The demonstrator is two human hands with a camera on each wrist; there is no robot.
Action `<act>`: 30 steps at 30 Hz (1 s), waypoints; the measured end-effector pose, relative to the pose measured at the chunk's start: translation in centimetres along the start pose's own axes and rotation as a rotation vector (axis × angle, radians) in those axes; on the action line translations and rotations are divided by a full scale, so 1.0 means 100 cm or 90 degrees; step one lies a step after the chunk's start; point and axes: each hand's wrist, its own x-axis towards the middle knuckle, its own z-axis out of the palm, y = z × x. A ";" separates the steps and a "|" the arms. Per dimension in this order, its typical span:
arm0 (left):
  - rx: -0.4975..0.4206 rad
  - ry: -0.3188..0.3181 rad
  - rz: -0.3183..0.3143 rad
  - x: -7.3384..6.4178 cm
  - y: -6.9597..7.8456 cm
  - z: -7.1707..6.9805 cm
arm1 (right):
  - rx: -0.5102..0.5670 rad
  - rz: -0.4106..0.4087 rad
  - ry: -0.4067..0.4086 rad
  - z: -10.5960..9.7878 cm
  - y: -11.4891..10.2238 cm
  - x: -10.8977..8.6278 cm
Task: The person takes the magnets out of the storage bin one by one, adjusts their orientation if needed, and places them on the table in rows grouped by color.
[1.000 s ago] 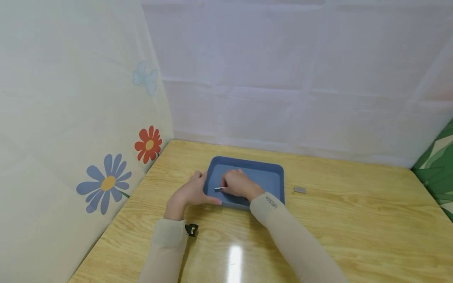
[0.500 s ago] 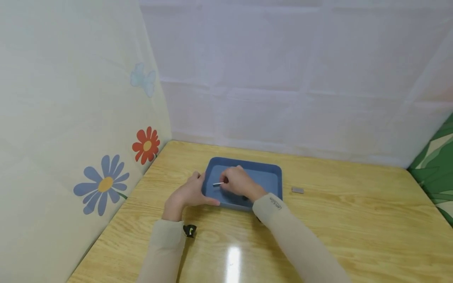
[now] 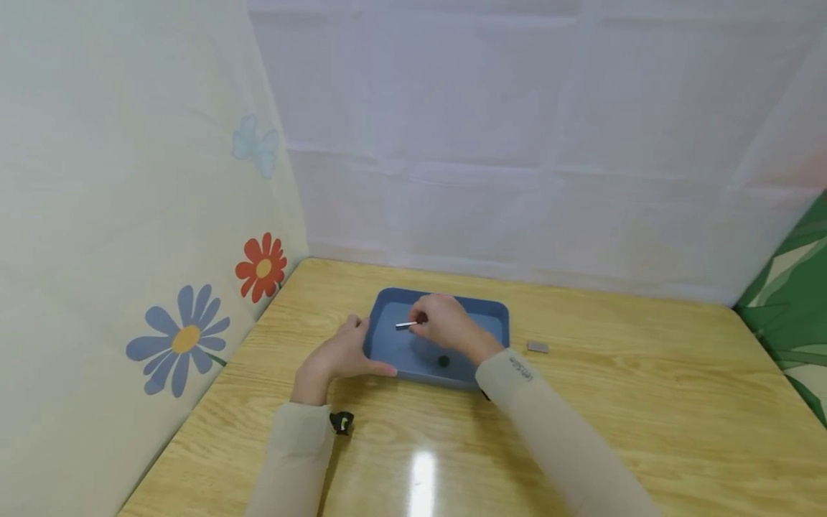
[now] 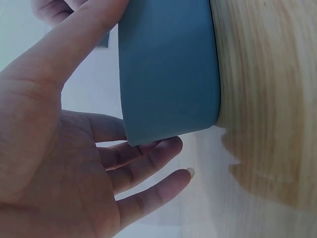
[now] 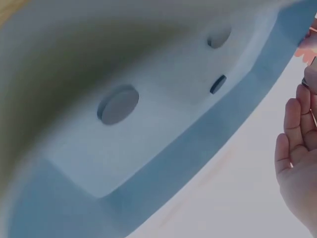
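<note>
My left hand (image 3: 339, 355) holds the near left corner of a shallow blue tray (image 3: 413, 296), its thumb along the front wall and its fingers against the left end. In the left wrist view the tray's wall (image 4: 168, 74) stands between thumb and fingers. Over the tray my right hand (image 3: 446, 323) pinches a small flat silver bar (image 3: 405, 325), which points left. Below that hand a dark round disc (image 3: 444, 361) lies on the tray floor. The right wrist view shows a large disc (image 5: 119, 105) and two smaller-looking ones, the upper (image 5: 219, 37) and lower disc (image 5: 218, 84).
A small grey rectangular piece (image 3: 538, 347) lies on the wooden table (image 3: 633, 388) to the right of the tray. A black object (image 3: 342, 423) sits at the left cuff. Behind the table hangs a white cloth (image 3: 452, 143), and a flower-printed cloth (image 3: 129, 179) stands on the left.
My right hand has lifted away from the tray floor with the silver bar, moving up and slightly right. The dark disc beneath it has come into view. My left hand keeps its hold.
</note>
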 end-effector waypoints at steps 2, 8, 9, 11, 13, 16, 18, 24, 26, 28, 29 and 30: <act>0.000 -0.001 0.000 0.000 0.000 0.000 | 0.004 -0.001 0.007 -0.003 0.001 -0.003; -0.003 -0.002 0.006 0.000 -0.001 -0.001 | 0.002 -0.001 0.013 -0.007 0.006 -0.008; -0.002 -0.002 0.005 0.000 -0.001 -0.001 | 0.000 0.001 0.013 -0.006 0.007 -0.009; 0.000 -0.003 0.004 0.000 -0.001 -0.001 | -0.006 0.007 0.009 -0.005 0.010 -0.010; 0.000 -0.004 0.001 0.000 -0.001 -0.001 | -0.008 0.014 0.009 -0.004 0.013 -0.011; 0.002 -0.005 -0.008 -0.001 -0.001 -0.001 | -0.004 0.021 0.010 -0.003 0.019 -0.015; 0.002 -0.004 -0.012 -0.001 -0.002 -0.001 | -0.002 0.023 0.014 -0.003 0.023 -0.018; -0.006 -0.002 -0.005 0.000 -0.002 0.000 | 0.011 0.035 0.038 -0.009 0.042 -0.034; -0.008 -0.004 -0.003 0.000 -0.001 0.000 | 0.015 0.043 0.041 -0.014 0.050 -0.039; -0.011 -0.003 0.000 0.001 -0.001 0.001 | 0.018 0.050 0.042 -0.019 0.057 -0.045; -0.012 -0.003 0.001 0.001 -0.002 0.001 | 0.020 0.056 0.042 -0.022 0.060 -0.048; -0.013 -0.003 0.002 0.001 -0.002 0.001 | 0.022 0.064 0.041 -0.024 0.063 -0.051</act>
